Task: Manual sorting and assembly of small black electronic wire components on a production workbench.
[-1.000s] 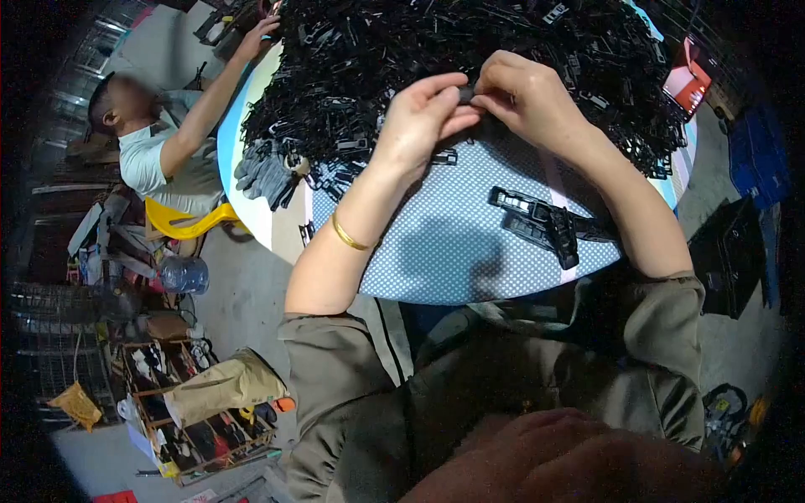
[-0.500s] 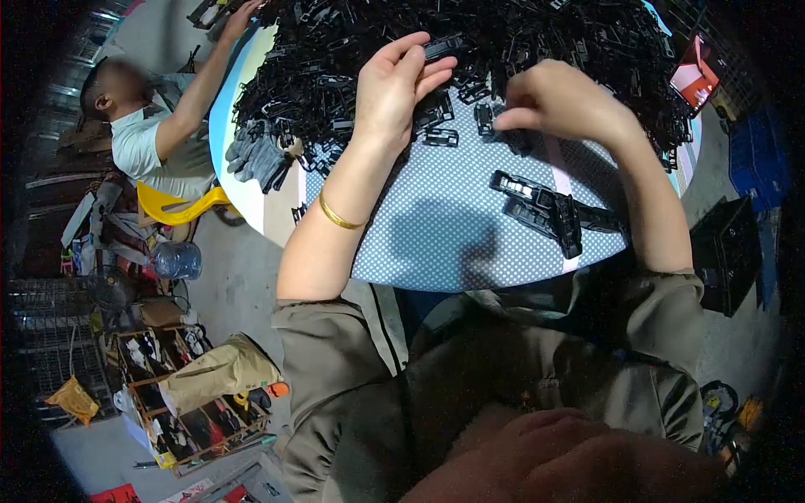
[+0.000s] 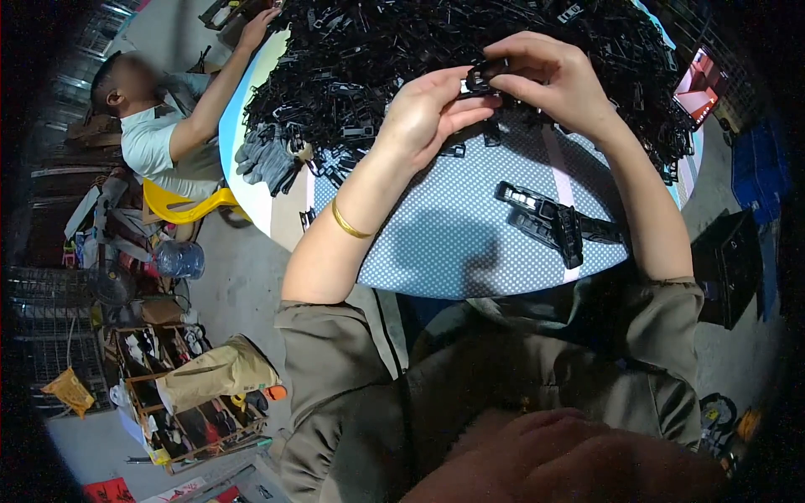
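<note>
Both hands meet over the near edge of a big heap of black plastic parts [image 3: 377,50]. My left hand [image 3: 422,116] pinches a small black plastic part [image 3: 479,80] with a pale shiny strip on it. From the right, my right hand [image 3: 549,74] closes its thumb and fingers on the same part's other side; whether it holds a second piece there is hidden. Below the right hand, several longer black assembled pieces [image 3: 549,220] lie crossed on the patterned round table [image 3: 436,243].
Grey gloves [image 3: 267,159] lie at the table's left side. A phone-like screen [image 3: 698,88] stands at the right rim. Across to the left, another person [image 3: 151,126] sits by a yellow chair [image 3: 180,205], one arm reaching to the table. A black box [image 3: 728,268] stands at right.
My hands have come together: the left moved right with its part, and the right rose from the table to meet it. The view has shifted slightly.
</note>
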